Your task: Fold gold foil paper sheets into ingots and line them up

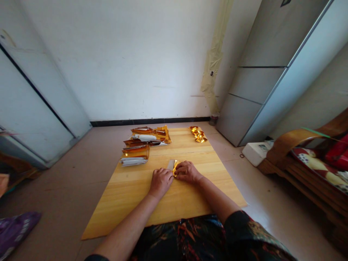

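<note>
A small sheet of gold foil paper (172,165) lies on the low wooden table (130,203), partly under my fingers. My left hand (160,181) rests on the table with its fingers curled against the sheet's near edge. My right hand (187,172) pinches the same sheet from the right, its fingertips meeting those of the left. Beyond my hands, stacks of gold foil paper (135,154) sit at the table's far left, more stacks (152,135) behind them. Folded gold pieces (198,134) lie at the far right corner.
The table stands on a tiled floor before a white wall. A grey fridge (261,90) is at the right, with a white box (257,152) and a wooden bench with cushions (312,159) beside it. A purple bag (16,232) lies at the lower left.
</note>
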{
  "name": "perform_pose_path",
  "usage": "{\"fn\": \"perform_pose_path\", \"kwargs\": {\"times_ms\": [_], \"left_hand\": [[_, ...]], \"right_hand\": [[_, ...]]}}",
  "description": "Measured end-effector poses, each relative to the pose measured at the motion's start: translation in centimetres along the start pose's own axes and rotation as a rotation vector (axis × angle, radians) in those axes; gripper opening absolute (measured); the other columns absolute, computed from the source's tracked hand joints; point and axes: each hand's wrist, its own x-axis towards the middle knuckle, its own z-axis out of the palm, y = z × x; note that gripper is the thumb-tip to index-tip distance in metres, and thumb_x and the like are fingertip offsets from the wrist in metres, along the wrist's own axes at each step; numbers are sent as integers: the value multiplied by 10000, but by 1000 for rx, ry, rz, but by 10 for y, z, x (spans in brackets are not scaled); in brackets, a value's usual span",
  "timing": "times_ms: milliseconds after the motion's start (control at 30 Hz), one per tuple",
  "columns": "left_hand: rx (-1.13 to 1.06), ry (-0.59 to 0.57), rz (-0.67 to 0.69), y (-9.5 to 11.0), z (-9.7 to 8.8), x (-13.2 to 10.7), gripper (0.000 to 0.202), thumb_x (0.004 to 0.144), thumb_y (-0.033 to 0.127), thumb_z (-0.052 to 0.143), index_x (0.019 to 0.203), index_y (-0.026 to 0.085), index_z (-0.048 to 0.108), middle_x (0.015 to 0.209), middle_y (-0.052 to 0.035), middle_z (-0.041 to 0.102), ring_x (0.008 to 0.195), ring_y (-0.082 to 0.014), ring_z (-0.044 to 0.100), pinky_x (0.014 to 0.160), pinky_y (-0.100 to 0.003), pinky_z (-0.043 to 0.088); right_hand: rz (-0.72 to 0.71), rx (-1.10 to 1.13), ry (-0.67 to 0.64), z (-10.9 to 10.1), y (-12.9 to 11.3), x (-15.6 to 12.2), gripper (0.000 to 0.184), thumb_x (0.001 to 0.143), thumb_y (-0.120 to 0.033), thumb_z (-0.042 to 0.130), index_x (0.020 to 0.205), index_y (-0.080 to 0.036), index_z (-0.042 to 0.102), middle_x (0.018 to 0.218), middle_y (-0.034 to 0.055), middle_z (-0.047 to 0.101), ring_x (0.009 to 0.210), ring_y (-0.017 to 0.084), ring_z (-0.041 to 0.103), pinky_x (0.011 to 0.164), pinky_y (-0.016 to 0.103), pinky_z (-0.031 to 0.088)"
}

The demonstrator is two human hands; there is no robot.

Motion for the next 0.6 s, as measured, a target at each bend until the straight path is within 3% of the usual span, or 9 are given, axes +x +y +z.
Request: {"fn": "perform_pose_path", "kwargs": {"times_ms": [133, 300, 600], "left_hand": [[-2, -1, -19, 2, 1, 1, 107, 845, 222, 553, 790, 219, 644, 902, -30, 687, 893, -185, 568, 781, -338, 359], [-13, 1, -24, -2, 3, -2, 101, 826, 205, 571, 789, 225, 662, 959, -29, 696, 907, -188, 579, 797, -347, 384], [-66, 5, 121, -17, 3, -9, 176, 833, 165, 536, 879, 242, 687, 1047, -29, 702, 971, -189, 609, 846, -366, 417]], "right_hand": [[-3, 23, -5, 2, 3, -2, 164, 767, -318, 677, 918, -282, 727, 1083, 10, 661, 1012, 181, 571, 915, 322, 374], [100, -5, 70, 9, -4, 2, 92, 805, -312, 655, 820, -262, 731, 993, 14, 676, 942, 166, 580, 874, 306, 386], [190, -72, 70, 9, -16, 8, 100, 825, -281, 639, 779, -209, 689, 978, 27, 667, 912, 164, 560, 839, 299, 369]]}}
